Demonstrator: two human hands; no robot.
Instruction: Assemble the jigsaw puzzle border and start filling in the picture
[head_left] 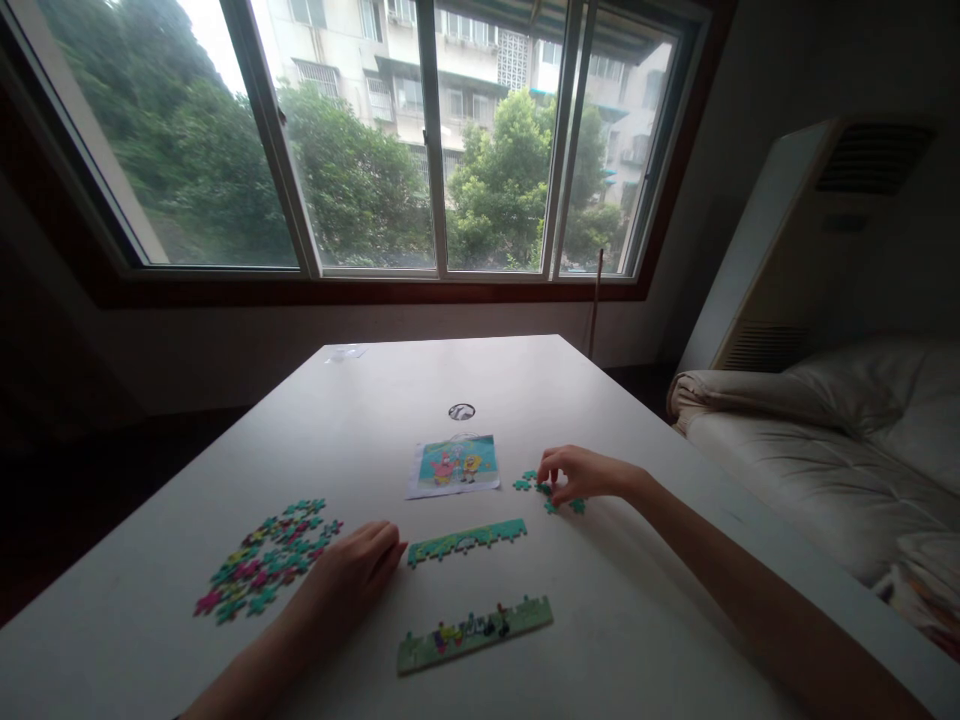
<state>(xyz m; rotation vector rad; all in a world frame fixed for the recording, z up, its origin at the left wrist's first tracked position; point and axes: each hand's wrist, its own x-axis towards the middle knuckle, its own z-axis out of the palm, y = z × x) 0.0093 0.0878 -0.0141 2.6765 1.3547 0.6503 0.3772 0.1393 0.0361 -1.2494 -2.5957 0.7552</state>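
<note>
Reaching into the loose teal jigsaw pieces [550, 506]: right hand [589, 472], 2 o'clock of upper joined strip [467, 541]. Fingers curled; can't tell if one's pinched. Left hand [367, 556] at 9, loosely curled by strip's end, underside hidden, grip unclear. Mixed piece pile [274, 555] farther out at 9, cartoon picture sheet [456, 467] at 12, lower strip [474, 638] at 6. Risk: left hand shifting could break strip joints or scatter pile.
</note>
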